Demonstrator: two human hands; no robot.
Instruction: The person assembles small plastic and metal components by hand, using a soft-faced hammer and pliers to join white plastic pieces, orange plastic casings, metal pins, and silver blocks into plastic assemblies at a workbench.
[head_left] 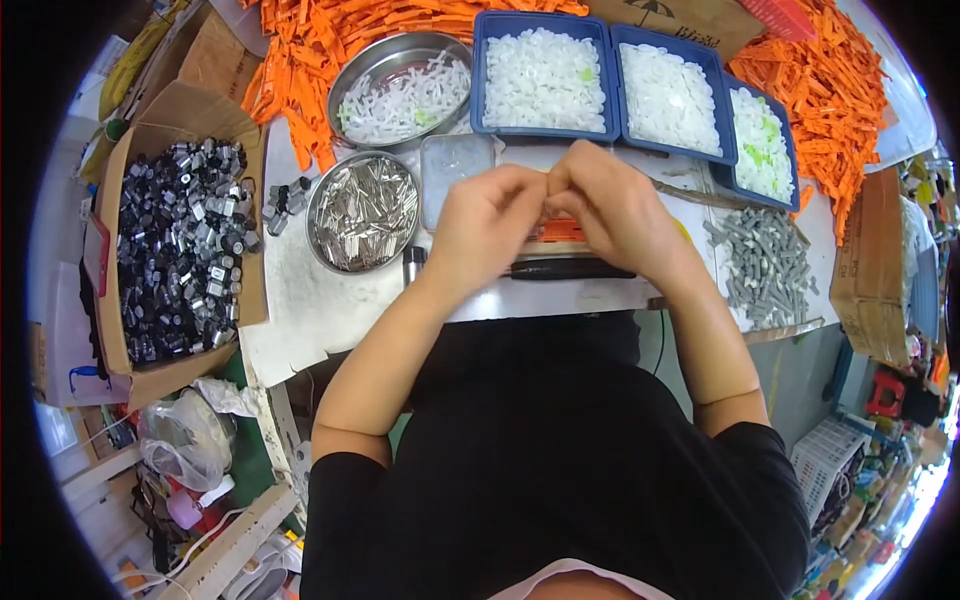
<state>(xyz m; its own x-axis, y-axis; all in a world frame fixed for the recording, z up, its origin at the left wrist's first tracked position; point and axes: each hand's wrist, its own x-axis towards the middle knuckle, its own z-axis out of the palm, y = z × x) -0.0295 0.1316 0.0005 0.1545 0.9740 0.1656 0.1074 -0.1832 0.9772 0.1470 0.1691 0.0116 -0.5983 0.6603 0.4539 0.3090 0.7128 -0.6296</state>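
Working head view only: left hand (487,222) and right hand (610,205) are pressed together at the fingertips over the white bench top (330,300), both curled tight — whatever they pinch is hidden by the fingers, so can't tell what's gripped. Orange strip piece (557,231) lies just under and between the two hands, touching the bench; black pen-like tool (570,269) lies just nearer the person than that. Left of the left hand: steel bowl of metal clips (363,211), with a clear plastic tub (455,170) just beyond the knuckles. Farther beyond — steel bowl of white parts (400,90) and three blue trays (545,20) of white parts. Right of the right hand: pile of grey plugs (765,262). Far left: cardboard box of black-and-silver caps (180,250).
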